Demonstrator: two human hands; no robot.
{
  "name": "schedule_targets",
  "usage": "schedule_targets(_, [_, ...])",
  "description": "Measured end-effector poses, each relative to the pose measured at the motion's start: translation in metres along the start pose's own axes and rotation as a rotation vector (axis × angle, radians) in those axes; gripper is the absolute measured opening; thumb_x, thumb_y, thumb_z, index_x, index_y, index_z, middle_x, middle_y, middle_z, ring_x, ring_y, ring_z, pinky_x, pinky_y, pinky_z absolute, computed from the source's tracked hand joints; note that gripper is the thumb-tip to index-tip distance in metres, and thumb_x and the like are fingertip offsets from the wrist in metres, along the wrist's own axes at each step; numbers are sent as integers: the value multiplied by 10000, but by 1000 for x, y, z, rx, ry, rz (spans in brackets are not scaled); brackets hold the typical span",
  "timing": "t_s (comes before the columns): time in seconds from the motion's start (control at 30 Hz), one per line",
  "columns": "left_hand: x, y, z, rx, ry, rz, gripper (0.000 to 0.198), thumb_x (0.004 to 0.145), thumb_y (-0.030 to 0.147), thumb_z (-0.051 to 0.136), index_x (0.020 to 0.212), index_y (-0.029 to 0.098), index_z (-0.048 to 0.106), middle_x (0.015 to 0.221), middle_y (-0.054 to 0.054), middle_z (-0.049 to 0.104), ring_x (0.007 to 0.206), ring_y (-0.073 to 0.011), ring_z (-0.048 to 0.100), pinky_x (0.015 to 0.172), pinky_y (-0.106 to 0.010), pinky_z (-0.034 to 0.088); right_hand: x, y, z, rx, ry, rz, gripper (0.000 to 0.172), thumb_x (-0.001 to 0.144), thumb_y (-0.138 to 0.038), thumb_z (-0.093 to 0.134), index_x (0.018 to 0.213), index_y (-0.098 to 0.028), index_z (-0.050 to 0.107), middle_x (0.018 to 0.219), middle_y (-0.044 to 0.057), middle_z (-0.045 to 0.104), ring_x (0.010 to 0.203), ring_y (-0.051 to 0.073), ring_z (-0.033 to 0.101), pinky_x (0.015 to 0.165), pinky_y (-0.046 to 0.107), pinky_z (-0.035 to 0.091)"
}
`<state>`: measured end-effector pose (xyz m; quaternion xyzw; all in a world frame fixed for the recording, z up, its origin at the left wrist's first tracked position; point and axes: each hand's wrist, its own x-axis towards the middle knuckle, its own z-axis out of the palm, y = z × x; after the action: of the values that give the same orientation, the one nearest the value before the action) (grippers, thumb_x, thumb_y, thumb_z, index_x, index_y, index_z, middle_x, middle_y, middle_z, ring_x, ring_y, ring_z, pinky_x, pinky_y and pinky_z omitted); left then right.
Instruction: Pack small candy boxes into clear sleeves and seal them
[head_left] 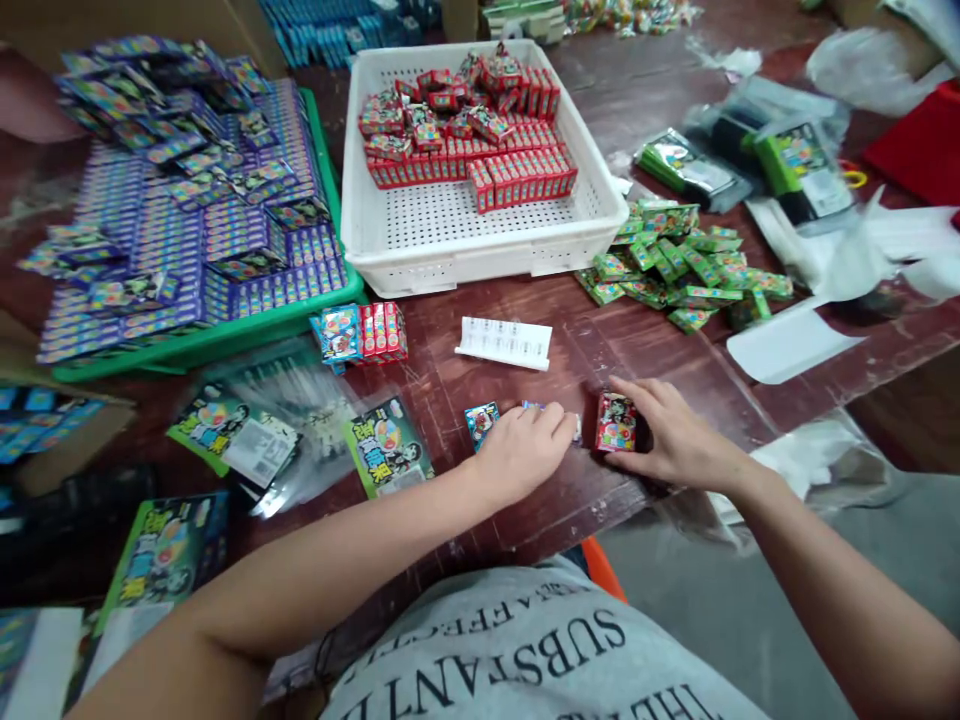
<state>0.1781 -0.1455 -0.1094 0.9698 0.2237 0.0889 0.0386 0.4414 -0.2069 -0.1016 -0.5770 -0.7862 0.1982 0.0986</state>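
My right hand (667, 432) has its thumb and fingers around the sides of a small red candy box (616, 424) on the table. Left of it, my left hand (525, 452) is closed over a small purple candy box (534, 406), mostly hidden under the fingers. A blue candy box (478, 422) lies flat just beside the left hand's knuckles. Beyond both hands sits a white strip of printed labels (504, 342). Farther left, a blue box (340, 333) stands against a short row of red boxes (383, 332).
A white perforated basket (480, 270) holds red boxes. Purple boxes fill a green tray (330, 295) at left. Green boxes (682, 260) are heaped at right, near a white scoop (795, 345). Printed plastic bags (386, 445) lie at left; the table edge (600, 515) runs close to my body.
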Motion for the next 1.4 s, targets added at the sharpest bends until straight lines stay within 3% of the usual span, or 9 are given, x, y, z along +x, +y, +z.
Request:
schedule_targets(0.13, [12, 6, -8, -56, -132, -139, 720, 850, 541, 719, 1422, 175, 480, 1205, -126, 603, 1054, -308, 607, 861, -433, 502, 2, 6, -1, -60, -10, -1, 872, 817, -586, 724, 1506, -178, 380, 1296, 177, 527, 1175, 359, 540, 1025, 529, 488])
schedule_targets(0.27, [22, 3, -17, -84, -236, -216, 526, 908, 360, 674, 1390, 244, 500, 1255, -109, 573, 1022, -288, 642, 798, -397, 526, 0, 9, 6, -37, -36, 18, 821, 785, -569, 753, 1442, -178, 455, 1273, 169, 548, 1147, 351, 554, 1002, 523, 494])
schedule_targets(0.43, [30, 10, -25, -86, -348, -473, 755, 729, 670, 790, 1181, 103, 579, 1059, -123, 614, 865, -299, 677, 691, -390, 541, 5, 3, 17, 14, 8, 20, 842, 767, -580, 763, 1443, -184, 455, 1281, 174, 562, 1153, 358, 550, 1015, 552, 474])
schedule_targets(0.67, [23, -22, -32, -48, -287, -153, 890, 741, 514, 858, 1431, 129, 449, 1320, -132, 595, 1164, -312, 551, 962, -442, 476, 40, -9, 28, 38, -52, -111, 995, 770, -590, 769, 1556, -177, 322, 1392, 180, 523, 1315, 360, 496, 1220, 665, 175])
schedule_targets(0.93, [-13, -29, -23, -104, -251, -308, 982, 641, 625, 874, 1420, 163, 495, 1347, -155, 568, 1179, -354, 529, 972, -493, 454, 61, -15, 22, 88, -33, -263, 1129, 777, -675, 734, 1610, -176, 158, 1487, 200, 492, 1386, 361, 457, 1225, 664, 171])
schedule_targets(1.03, [-18, -38, -26, -121, -157, -300, 1002, 673, 643, 845, 1457, 157, 455, 1459, -176, 500, 1248, -369, 498, 1031, -517, 426, 83, 12, -6, -27, 160, -177, 982, 844, -681, 659, 1579, -172, 252, 1528, 195, 458, 1396, 351, 431, 1211, 623, 236])
schedule_targets(1.13, [-4, -60, -41, -84, -35, -270, 722, 855, 553, 725, 1422, 170, 496, 1457, -164, 511, 1273, -357, 483, 1054, -518, 406, 119, 56, -38, -343, 400, 22, 649, 943, -514, 607, 1468, -159, 468, 1460, 185, 520, 1311, 362, 465, 1153, 580, 315])
schedule_targets(1.27, [29, -91, -74, -20, 70, -273, 460, 942, 400, 647, 1332, 166, 573, 1382, -142, 581, 1254, -342, 497, 1035, -506, 404, 163, 92, -62, -639, 397, 42, 359, 943, -417, 603, 1216, -193, 673, 1282, 124, 637, 1228, 349, 489, 1168, 571, 246])
schedule_targets(1.4, [31, -91, -87, -109, 14, -207, 351, 978, 379, 596, 1270, 183, 606, 1290, -98, 642, 1227, -293, 521, 1041, -468, 393, 156, 76, -67, -638, 420, -9, 281, 1011, -353, 461, 1128, -220, 680, 1197, 82, 684, 1219, 307, 515, 1135, 536, 283])
